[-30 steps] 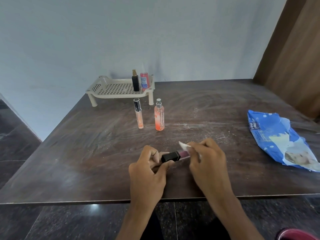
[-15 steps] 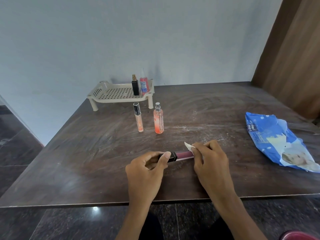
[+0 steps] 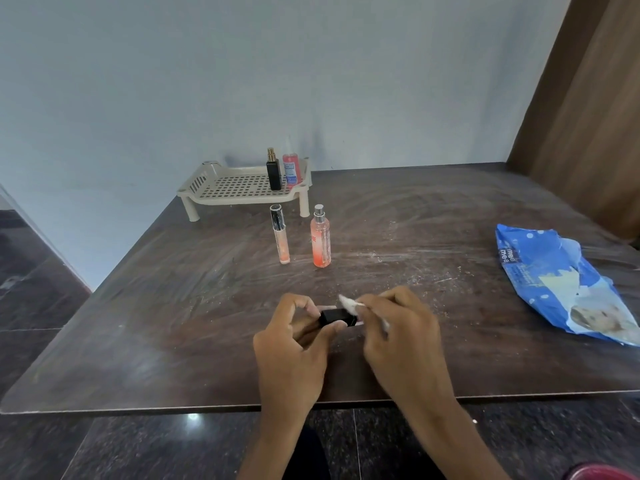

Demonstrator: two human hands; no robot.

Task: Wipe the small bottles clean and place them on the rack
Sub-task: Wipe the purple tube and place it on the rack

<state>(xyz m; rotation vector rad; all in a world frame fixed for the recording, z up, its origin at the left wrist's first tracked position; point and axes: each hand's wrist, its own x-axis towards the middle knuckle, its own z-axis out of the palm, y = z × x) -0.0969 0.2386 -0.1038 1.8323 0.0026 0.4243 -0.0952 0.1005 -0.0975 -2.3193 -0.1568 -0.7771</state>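
- Head view, at the front edge of the counter (image 3: 173,341): the left hand (image 3: 294,344) grips a dark bottle (image 3: 337,317) by its black cap end. Its fingers (image 3: 301,304) curl over the top with the thumb underneath, holding the bottle roughly level just above the surface.
- Just beside it, the right hand (image 3: 398,337) pinches a white wipe (image 3: 349,304) in bunched fingers and presses it against the bottle next to the cap. That hand hides most of the bottle's body.
- This looks like the wiping step for this bottle.
  - It calls for a firm left grip so the bottle does not twist.
  - Strokes should run along its length, away from the cap.
  - A small roll between strokes would bring every side to the wipe.
  - Swapping ends afterwards would get the cap cleaned too.
- White dust streaks the counter around the hands, so the wiped bottle is best carried straight to the rack rather than set down.
- Toward the middle, a slim tube (image 3: 281,237) and an orange spray bottle (image 3: 321,240) stand upright, near each other but apart. Neither hand touches them, and they are probably next.
- At the right edge, a blue wipes packet (image 3: 561,282) lies flat, well apart from both hands.
- At the far left corner stands the rack (image 3: 235,188). A black bottle (image 3: 274,171) and a pink bottle (image 3: 290,168) stand upright just beside each other at its right end. Placing this bottle upright to their left seems the easy choice.
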